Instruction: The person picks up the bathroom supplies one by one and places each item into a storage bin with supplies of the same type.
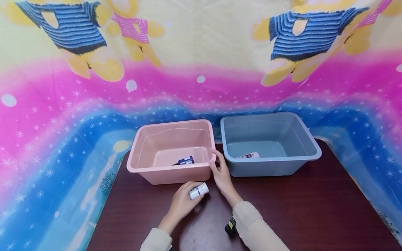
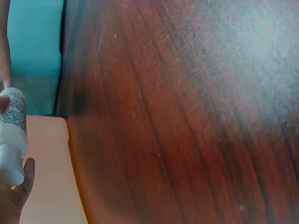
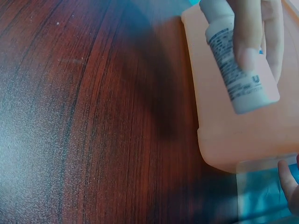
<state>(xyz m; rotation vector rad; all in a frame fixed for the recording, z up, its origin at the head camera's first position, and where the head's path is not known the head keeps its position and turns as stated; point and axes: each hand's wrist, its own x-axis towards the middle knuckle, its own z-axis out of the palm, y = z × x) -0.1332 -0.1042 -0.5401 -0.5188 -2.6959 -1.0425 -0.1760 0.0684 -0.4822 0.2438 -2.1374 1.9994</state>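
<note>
In the head view my left hand (image 1: 183, 200) grips a small white bottle (image 1: 199, 191) with blue print, tilted just in front of the pink basin (image 1: 179, 176). The bottle's cap end points right; small dark lettering shows on the bottle (image 3: 240, 70) in the right wrist view. My right hand (image 1: 222, 175) holds the pink basin's near right corner, its thumb and fingers at the rim. Inside that basin lies a dark blue item (image 1: 186, 160), partly hidden by the front wall. The left wrist view catches the white bottle (image 2: 13, 116) at its left edge.
A blue-grey basin (image 1: 267, 168) stands right of the pink one, with a white and purple container (image 1: 249, 155) lying in it. Both basins sit on a dark wooden table (image 1: 317, 209). A printed cloth (image 1: 201, 42) hangs behind and along the sides.
</note>
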